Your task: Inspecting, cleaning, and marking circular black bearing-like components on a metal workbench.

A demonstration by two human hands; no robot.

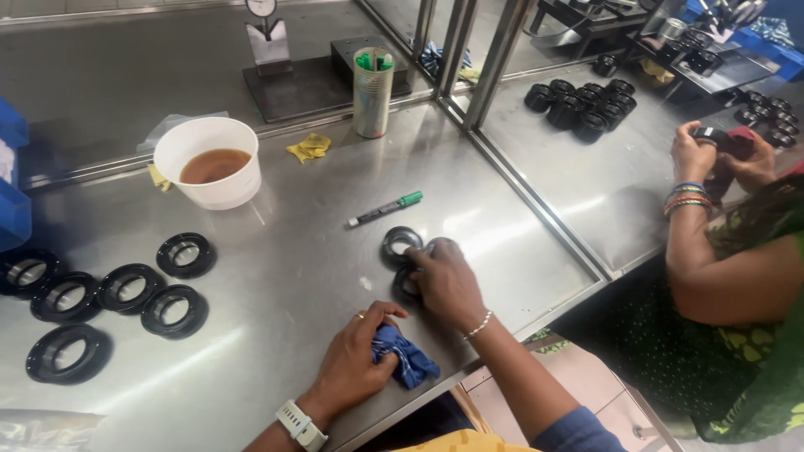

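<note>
Two hands at lower centre | left hand (352, 364) bunches a blue checked cloth (404, 356), ready for wiping | right hand (446, 283) presses flat, steadying black round rubber rings (401, 245) on steel table (293, 293).

Steel table (285, 301), black rings (126, 289), white bowl (209, 163), green marker (385, 208), yellow cloth (310, 148)

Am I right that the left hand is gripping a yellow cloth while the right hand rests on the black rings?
Not quite: the head view shows the cloth in the left hand is blue, not yellow. A yellow rag lies apart near the white bowl. The right hand does rest on the black rings.
</note>
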